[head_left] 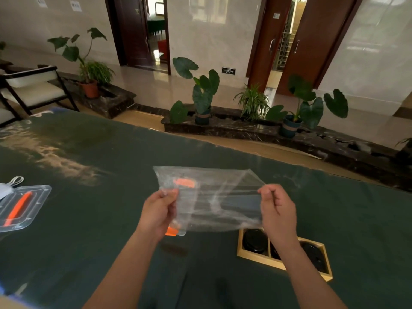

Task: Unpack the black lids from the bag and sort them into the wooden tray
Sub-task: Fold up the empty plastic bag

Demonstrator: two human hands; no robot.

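Head view here. Got the clear bag stretched flat above the green table, pinched at one edge by the left hand and at the other by the right hand, fingers of both curled onto the plastic. Looks empty bar the orange slider. Guessing the step now is a check for leftovers, so: keep it taut, tilt toward the light, shake over the wooden tray, then park it by the other clear pouch on the left. Spotted black lids sitting in the tray's compartments, lower right, just under the right wrist. Can't count them though. Blame the forearm covering most of the middle compartment. No telling stack depth either. Can't pick out the mouth end of the bag, nor name the orange bit poking out below the left hand.
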